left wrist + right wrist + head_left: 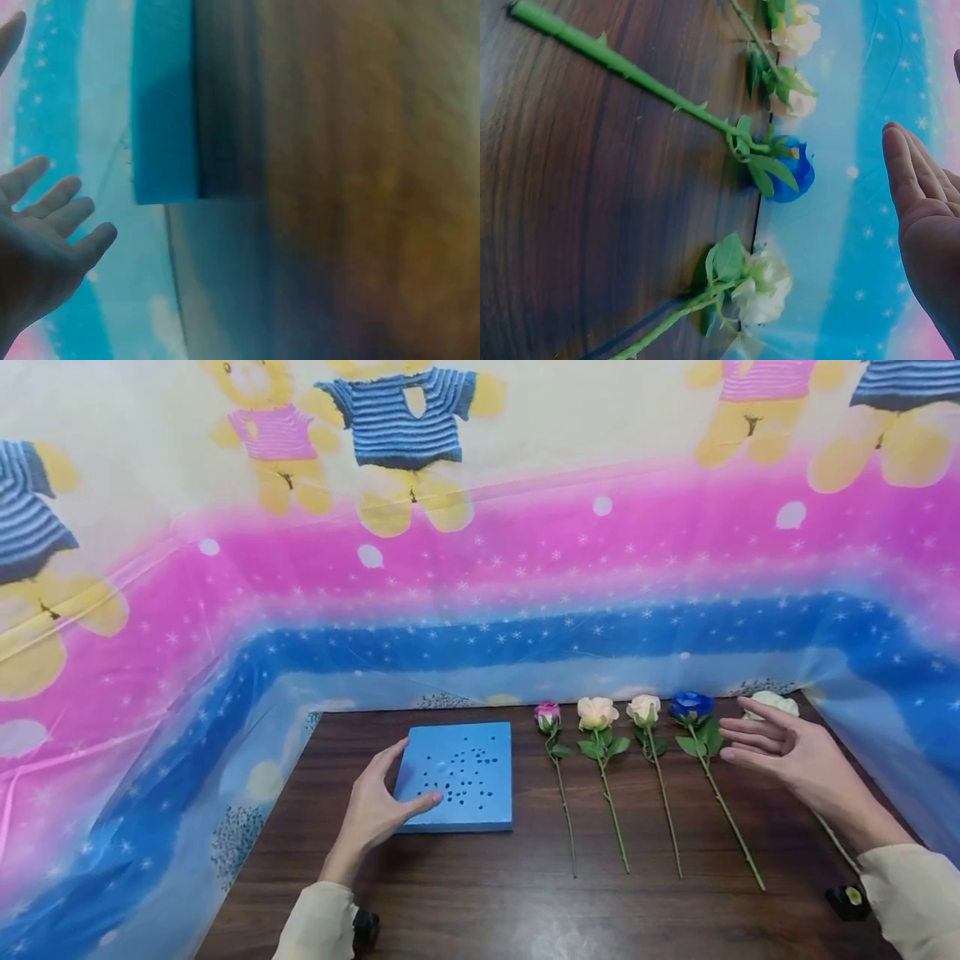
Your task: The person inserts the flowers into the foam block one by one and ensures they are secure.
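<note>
A square blue block (457, 814) dotted with small holes lies on the left half of the table. My left hand (378, 802) is at its left side, thumb extended over the front left of the top. In the left wrist view, that hand's spread fingers (60, 199) appear apart from the block's side (165, 112). On the right, my right hand (795, 760) hovers empty with straight fingers, partly hiding a white rose (776, 700). Just left of it lies a blue rose (692, 705), also visible in the right wrist view (795, 176).
Two cream roses (597, 713) and a pink rose (548, 717) lie in a row between the block and the blue rose, stems toward me. The dark wooden table (480, 902) meets a printed cloth (480, 643) at its back and sides.
</note>
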